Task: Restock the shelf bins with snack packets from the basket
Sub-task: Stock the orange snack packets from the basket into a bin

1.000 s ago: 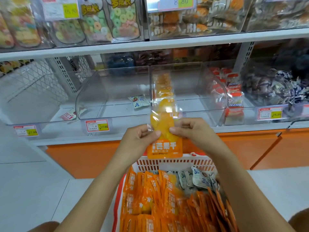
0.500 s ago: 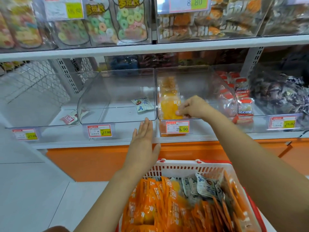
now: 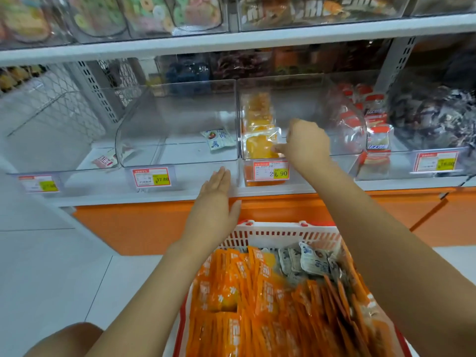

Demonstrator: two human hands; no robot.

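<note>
Fingertips of the right hand (image 3: 305, 145) pinch the mango packet (image 3: 260, 144) by its right edge, lining it up at the front left corner of the clear bin (image 3: 296, 81). The left hand (image 3: 215, 210), fingers straight and together, hovers above the basket (image 3: 283, 235) rim, probably ready for more orange packets (image 3: 257, 292).
</note>
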